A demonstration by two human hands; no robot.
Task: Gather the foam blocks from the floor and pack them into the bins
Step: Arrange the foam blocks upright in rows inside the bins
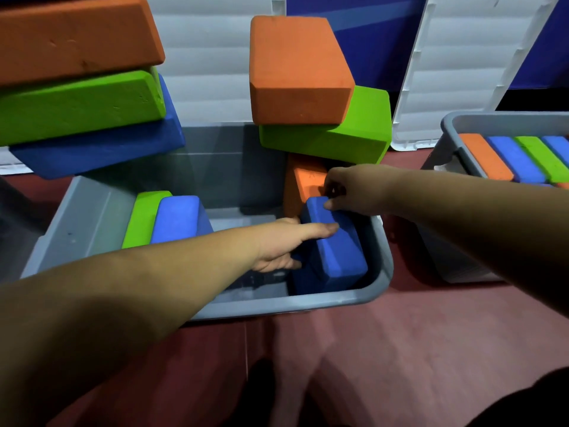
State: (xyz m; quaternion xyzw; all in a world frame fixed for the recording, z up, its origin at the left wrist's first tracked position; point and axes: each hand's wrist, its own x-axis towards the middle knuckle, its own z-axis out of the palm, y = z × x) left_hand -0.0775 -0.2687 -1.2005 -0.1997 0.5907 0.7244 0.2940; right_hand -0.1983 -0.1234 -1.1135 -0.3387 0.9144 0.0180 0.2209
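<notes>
A blue foam block (335,251) lies tilted inside the grey bin (308,300), against its right front corner. My left hand (286,245) grips this block from the left, thumb across its top and fingers on its side. My right hand (354,189) holds the block's far end with curled fingers. Behind it an orange block (303,183) stands in the bin, with a green block (338,134) and another orange block (298,72) stacked on top. A green block (144,217) and a blue block (178,218) stand on the bin's left side.
At the upper left an orange (77,35), a green (80,106) and a blue block (101,149) form a stack. A second grey bin (455,121) at the right holds a row of blocks (517,158). White lids (462,57) lean behind. The floor (400,349) is red.
</notes>
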